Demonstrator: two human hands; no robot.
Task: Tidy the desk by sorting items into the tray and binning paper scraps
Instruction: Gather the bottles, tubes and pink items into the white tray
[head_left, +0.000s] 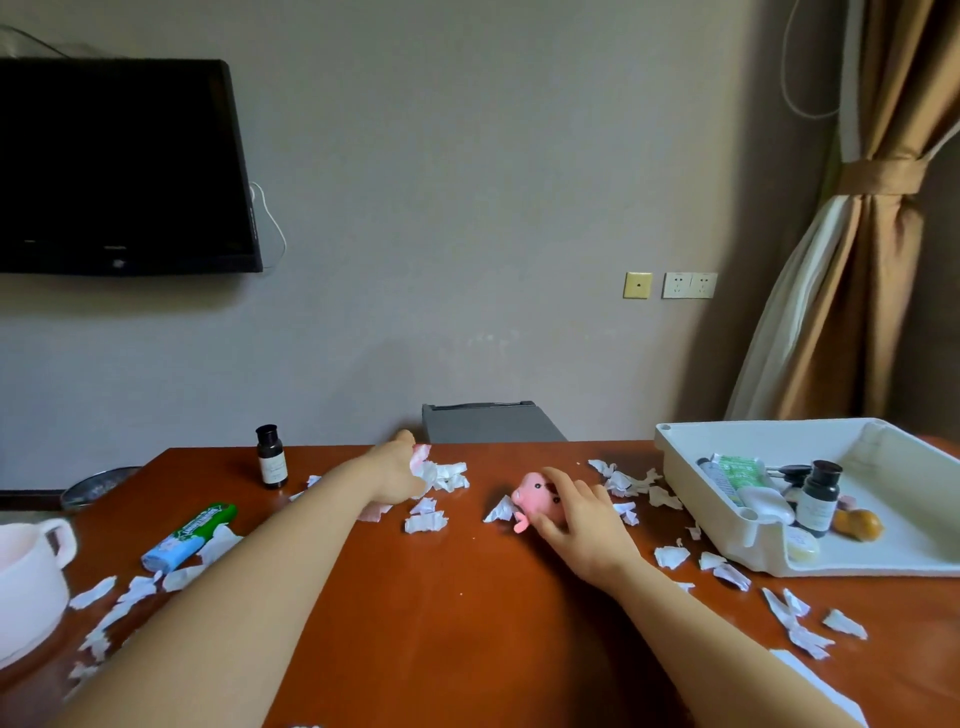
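White tray (691, 467) on desk (467, 623), left hand (397, 470) well left of tray clutching paper scraps (441, 475), right hand (582, 525) nearer tray, fingers curled round pink pig toy (535, 496), green tube (189, 535) far left of tray, lettering illegible.

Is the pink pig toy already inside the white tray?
No, the pink pig toy lies on the desk under the right hand, outside the tray.

No legible text on tube (189, 535) or bottles (271, 460)
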